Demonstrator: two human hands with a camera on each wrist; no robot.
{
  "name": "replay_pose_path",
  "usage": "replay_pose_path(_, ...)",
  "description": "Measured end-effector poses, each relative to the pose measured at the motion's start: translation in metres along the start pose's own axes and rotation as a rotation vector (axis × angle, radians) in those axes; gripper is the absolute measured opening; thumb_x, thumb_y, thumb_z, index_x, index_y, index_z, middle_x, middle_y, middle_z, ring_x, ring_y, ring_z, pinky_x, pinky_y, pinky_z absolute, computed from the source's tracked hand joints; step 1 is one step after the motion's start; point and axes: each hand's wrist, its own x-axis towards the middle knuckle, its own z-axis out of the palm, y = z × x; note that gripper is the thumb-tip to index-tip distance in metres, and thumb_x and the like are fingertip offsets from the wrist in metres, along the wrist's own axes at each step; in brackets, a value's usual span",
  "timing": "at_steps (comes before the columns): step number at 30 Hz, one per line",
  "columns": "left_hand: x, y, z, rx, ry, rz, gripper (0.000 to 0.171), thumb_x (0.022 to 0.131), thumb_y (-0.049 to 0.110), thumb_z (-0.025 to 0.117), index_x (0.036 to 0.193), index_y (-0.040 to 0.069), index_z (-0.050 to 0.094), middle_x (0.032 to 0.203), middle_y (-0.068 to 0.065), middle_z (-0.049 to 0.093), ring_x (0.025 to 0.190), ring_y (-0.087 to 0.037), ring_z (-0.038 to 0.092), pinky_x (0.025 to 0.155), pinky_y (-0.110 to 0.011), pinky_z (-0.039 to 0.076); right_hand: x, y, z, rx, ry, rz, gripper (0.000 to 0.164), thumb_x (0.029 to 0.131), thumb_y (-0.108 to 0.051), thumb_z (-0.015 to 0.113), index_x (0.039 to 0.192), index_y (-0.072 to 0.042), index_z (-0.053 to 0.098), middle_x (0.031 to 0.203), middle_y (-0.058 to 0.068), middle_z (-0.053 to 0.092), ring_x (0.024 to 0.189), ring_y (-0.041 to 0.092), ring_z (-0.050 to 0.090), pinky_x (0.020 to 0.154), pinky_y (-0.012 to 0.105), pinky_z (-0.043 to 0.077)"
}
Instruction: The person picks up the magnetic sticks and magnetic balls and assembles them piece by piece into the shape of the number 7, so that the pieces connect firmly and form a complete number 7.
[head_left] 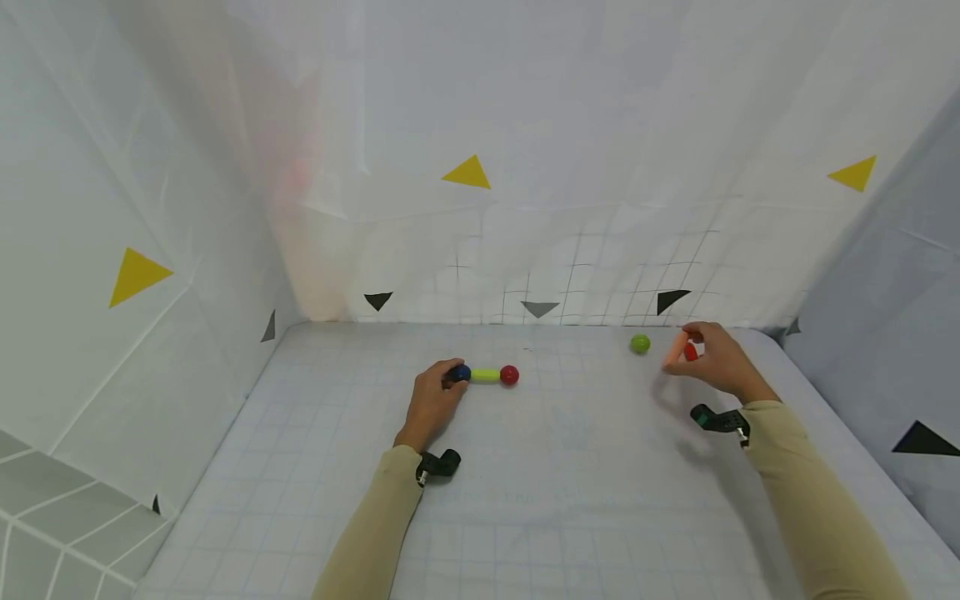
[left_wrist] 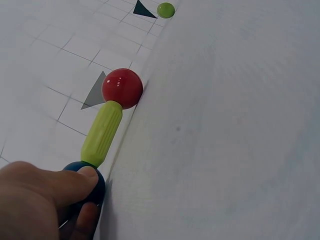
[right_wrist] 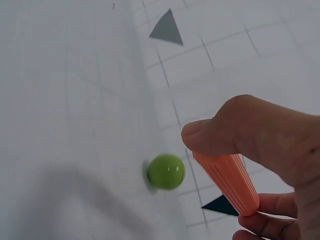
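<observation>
My left hand (head_left: 435, 400) grips a blue ball (head_left: 461, 373) between thumb and fingers. A lime-green ribbed rod (left_wrist: 102, 132) runs from that ball to a red ball (left_wrist: 122, 88), the three joined in one straight piece. Over the far right of the table, my right hand (head_left: 720, 362) pinches an orange ribbed rod (right_wrist: 230, 182) lengthwise, thumb at one end and fingertips at the other. A green ball (right_wrist: 166, 171) lies on the table just left of that hand. Partly hidden behind the right hand is a red piece (head_left: 691, 352).
The white gridded table (head_left: 555, 517) is bounded by a white sheet (head_left: 600, 125) at the back and sheets at both sides. Yellow triangles (head_left: 468, 172) and black triangles (head_left: 378, 301) mark the sheets. Each wrist carries a black camera (head_left: 441, 463).
</observation>
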Motion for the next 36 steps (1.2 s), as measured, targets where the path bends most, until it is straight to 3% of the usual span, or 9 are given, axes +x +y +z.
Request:
replay_pose_path(8,0.000,0.001,0.000,-0.006,-0.006,0.002,0.043,0.099,0.010,0.074,0.141,0.007,0.065,0.136,-0.010,0.064,0.110,-0.022,0.066,0.095,-0.040,0.055,-0.001,-0.020,0.012,0.038,0.012,-0.066,0.096,0.084,-0.038,0.090,0.147,0.012,0.038,0.141,0.032,0.043,0.119,0.049,0.047,0.096,0.061,0.047)
replay_pose_path(19,0.000,0.001,0.001,0.002,-0.007,0.007,0.043,0.099,0.010,0.074,0.141,0.008,0.065,0.134,-0.010,0.065,0.109,-0.022,0.066,0.095,-0.039,0.055,-0.004,-0.043,0.023,0.088,0.025,-0.125,0.089,0.084,-0.029,0.090,0.146,0.011,0.040,0.145,0.030,0.043,0.126,0.045,0.047,0.101,0.061,0.045)
replay_pose_path(36,-0.001,0.000,-0.002,-0.017,-0.022,-0.013,0.044,0.100,0.011,0.073,0.142,0.009,0.064,0.135,-0.007,0.065,0.111,-0.019,0.065,0.096,-0.038,0.054,-0.012,-0.070,0.042,0.117,0.054,-0.173,0.090,0.082,-0.031,0.093,0.146,0.010,0.044,0.139,0.026,0.049,0.125,0.044,0.047,0.096,0.061,0.049)
